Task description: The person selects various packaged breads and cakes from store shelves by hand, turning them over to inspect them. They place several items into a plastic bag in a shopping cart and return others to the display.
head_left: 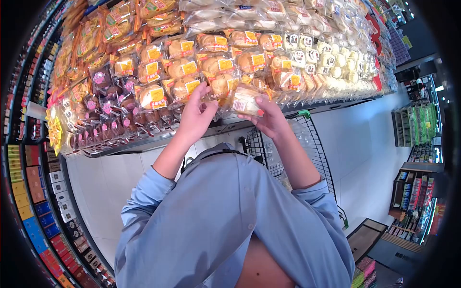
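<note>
A clear-wrapped packaged pastry [246, 102] with a barcode label is held in my right hand [272, 119], its thumb on top and its fingers beneath. Just left of it, my left hand [196, 118] is open with fingers apart, holding nothing that I can see. Both hands are at the front edge of a display piled with bagged buns [181, 68] bearing yellow and red labels. Dark brown pastries [114, 124] in clear wrappers lie left of my left hand. White round cakes [327, 60] in clear packs lie beyond my right hand.
A black wire shopping cart [319, 149] with green corners stands below my right forearm, with clear bags inside. Shelves of boxed goods [36, 211] line the left side. More racks [415, 197] stand on the right across the pale floor [357, 163].
</note>
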### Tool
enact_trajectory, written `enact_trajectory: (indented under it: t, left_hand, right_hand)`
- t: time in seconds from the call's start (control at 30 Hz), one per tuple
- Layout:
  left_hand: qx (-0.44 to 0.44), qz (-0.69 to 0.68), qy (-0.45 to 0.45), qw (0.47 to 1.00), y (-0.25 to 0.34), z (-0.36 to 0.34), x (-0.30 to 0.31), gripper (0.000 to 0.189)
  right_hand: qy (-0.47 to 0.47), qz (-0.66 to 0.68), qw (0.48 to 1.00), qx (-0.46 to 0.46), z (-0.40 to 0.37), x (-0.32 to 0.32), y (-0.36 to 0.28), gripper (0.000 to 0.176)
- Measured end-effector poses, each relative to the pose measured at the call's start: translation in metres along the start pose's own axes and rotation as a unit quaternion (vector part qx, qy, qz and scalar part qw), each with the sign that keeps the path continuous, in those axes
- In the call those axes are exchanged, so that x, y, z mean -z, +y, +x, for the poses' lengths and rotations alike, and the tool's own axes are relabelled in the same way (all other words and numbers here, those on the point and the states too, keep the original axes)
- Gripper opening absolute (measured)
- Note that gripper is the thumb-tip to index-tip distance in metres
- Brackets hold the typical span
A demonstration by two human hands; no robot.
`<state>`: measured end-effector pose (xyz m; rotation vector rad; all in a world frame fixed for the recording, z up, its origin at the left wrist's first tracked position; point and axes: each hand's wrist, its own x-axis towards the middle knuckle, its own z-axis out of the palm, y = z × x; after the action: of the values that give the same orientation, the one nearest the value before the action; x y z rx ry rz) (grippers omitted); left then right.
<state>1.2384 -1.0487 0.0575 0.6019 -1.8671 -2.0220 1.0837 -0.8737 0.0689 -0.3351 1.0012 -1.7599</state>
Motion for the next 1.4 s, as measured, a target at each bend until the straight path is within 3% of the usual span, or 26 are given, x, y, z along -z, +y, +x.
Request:
enact_trajectory:
  t: [0.3, 0.4, 0.47, 0.6, 0.67, 0.7, 0.77, 0.8, 0.83, 0.9, 0.93, 1.03, 1.13, 1.4]
  left_hand:
    - [0.01, -0.096, 0.042, 0.994, 0.007, 0.013, -0.021, 0.073]
    - [0.025, -0.028, 0.02, 0.999, 0.003, 0.026, -0.022, 0.061]
    - [-0.094, 0.15, 0.024, 0.984, -0.013, 0.033, -0.025, 0.046]
    - [-0.109, 0.163, 0.03, 0.98, -0.013, 0.034, -0.036, 0.043]
    - [-0.116, -0.08, 0.075, 0.987, 0.006, 0.021, -0.047, 0.041]
    - [-0.113, -0.076, 0.073, 0.988, 0.014, 0.015, -0.043, 0.041]
    - [0.013, -0.176, -0.025, 0.984, 0.028, -0.001, -0.025, 0.044]
    - [0.026, -0.225, -0.036, 0.973, 0.033, -0.01, -0.02, 0.047]
    - [0.029, -0.224, -0.037, 0.973, 0.034, -0.018, -0.015, 0.047]
    - [0.043, -0.274, -0.012, 0.961, 0.033, -0.031, -0.006, 0.048]
    - [0.058, -0.258, 0.033, 0.964, 0.033, -0.035, -0.007, 0.051]
    - [0.085, -0.25, -0.008, 0.965, 0.017, -0.043, 0.01, 0.054]
    - [0.111, -0.249, 0.017, 0.962, 0.008, -0.048, 0.011, 0.05]
    - [0.143, -0.273, 0.037, 0.951, 0.01, -0.062, -0.002, 0.057]
  right_hand:
    - [0.025, -0.015, 1.0, 0.007, 0.001, 0.012, 0.002, 0.064]
    - [0.009, 0.013, 1.0, -0.002, 0.0, 0.014, -0.003, 0.064]
    - [-0.006, 0.056, 0.998, -0.001, -0.003, 0.015, 0.0, 0.066]
    - [-0.015, 0.06, 0.998, 0.024, -0.013, 0.002, -0.005, 0.068]
    - [-0.07, 0.036, 0.996, 0.043, -0.017, 0.002, -0.004, 0.073]
    - [-0.069, 0.041, 0.996, 0.044, -0.021, -0.003, -0.004, 0.073]
    - [-0.093, 0.093, 0.99, 0.05, -0.03, -0.013, -0.004, 0.074]
    - [-0.126, 0.105, 0.985, 0.043, -0.034, -0.012, -0.006, 0.072]
    - [-0.124, 0.108, 0.985, 0.043, -0.04, -0.013, -0.002, 0.072]
    - [-0.021, 0.169, 0.984, 0.048, -0.05, -0.017, 0.008, 0.068]
    - [-0.044, 0.19, 0.979, 0.059, -0.048, -0.012, 0.017, 0.065]
    - [-0.015, 0.196, 0.98, 0.036, -0.048, -0.008, 0.028, 0.062]
    - [0.027, 0.192, 0.981, -0.006, -0.051, -0.01, 0.029, 0.061]
    - [-0.004, 0.191, 0.98, -0.047, -0.061, -0.016, 0.036, 0.058]
